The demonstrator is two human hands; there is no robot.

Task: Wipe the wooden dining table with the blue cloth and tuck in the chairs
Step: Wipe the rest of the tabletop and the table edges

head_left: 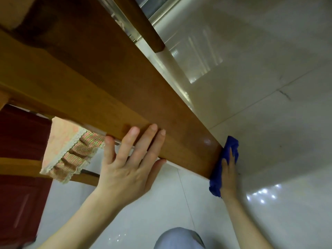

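The wooden dining table point(100, 83) runs diagonally from the upper left to the lower right, seen from low beside its side rail. My left hand point(131, 159) lies flat on that rail with straight fingers and the thumb under its lower edge. The blue cloth point(225, 159) is bunched against the end corner of the rail. My right hand point(229, 169) presses the cloth against the wood from the right, its fingers partly hidden in the folds.
A chair seat with a checked, lace-trimmed cushion point(71, 151) sits under the table at the left. A table leg point(143, 27) stands at the top. Glossy white floor tiles point(260, 87) fill the right and bottom. A dark red door point(19, 159) is at far left.
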